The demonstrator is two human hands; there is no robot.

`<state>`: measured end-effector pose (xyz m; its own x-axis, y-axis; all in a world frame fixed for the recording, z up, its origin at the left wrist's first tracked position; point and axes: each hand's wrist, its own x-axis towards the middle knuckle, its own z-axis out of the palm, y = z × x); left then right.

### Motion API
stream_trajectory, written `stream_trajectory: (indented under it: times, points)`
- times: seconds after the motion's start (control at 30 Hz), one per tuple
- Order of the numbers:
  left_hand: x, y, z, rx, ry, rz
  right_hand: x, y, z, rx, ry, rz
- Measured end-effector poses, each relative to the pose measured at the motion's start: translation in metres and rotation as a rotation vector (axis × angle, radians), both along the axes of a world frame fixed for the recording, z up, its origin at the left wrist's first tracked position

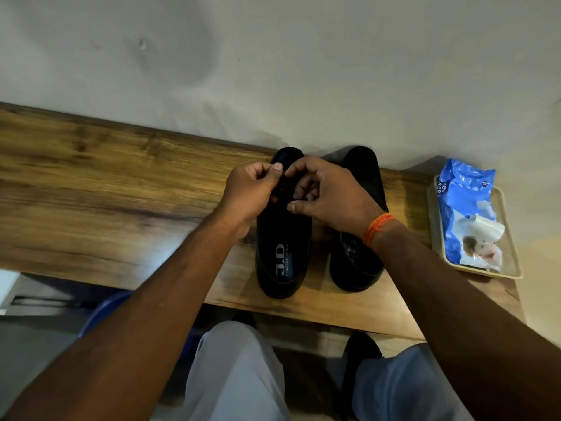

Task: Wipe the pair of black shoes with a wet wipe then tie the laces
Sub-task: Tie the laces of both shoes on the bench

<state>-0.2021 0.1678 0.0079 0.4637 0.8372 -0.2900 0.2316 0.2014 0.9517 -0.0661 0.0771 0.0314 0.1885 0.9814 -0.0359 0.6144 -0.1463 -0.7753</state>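
A long wooden counter [91,189] runs along a plain pale wall [273,56], its brown grain streaked with darker patches. Its left stretch is bare wood. Below the front edge at far left the floor area is blurred, with something blue [103,308] showing under the counter; what it is cannot be told.

Right of the middle, two black shoes stand side by side with toes toward the wall and heels near the front edge. The left shoe [283,256] shows a printed insole. Both hands meet over its front part. The left hand [252,196] is clenched, thumb pressed against the curled fingers, pinching something dark at the lacing. The right hand [328,192] is curled close beside it, fingertips also pinching at the same spot; the laces themselves are too dark to make out. An orange band [378,227] circles the right wrist. The right shoe [361,177] is partly covered by that wrist and forearm.

Near the right end of the counter lies a cream tray [513,268] holding a blue wipes pack [464,208], its flap lifted.

In the foreground, the person's knees in light trousers [236,375] sit below the counter's edge.
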Motion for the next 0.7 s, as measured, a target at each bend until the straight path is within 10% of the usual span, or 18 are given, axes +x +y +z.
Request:
stream_trajectory:
  times: [0.13,0.27,0.5,0.7]
  points:
    - [-0.002,0.014,0.01,-0.507,-0.331,-0.021,-0.001,0.0,0.002,-0.007,0.01,-0.004]
    - [-0.006,0.025,0.012,-0.604,-0.399,0.05,0.003,-0.004,0.004,-0.027,0.006,-0.024]
    - [-0.011,0.026,-0.001,-0.222,-0.005,0.209,0.004,-0.006,0.012,-0.092,-0.057,0.044]
    - [-0.022,0.001,-0.006,0.556,0.177,0.106,0.003,-0.002,0.015,-0.193,-0.222,-0.024]
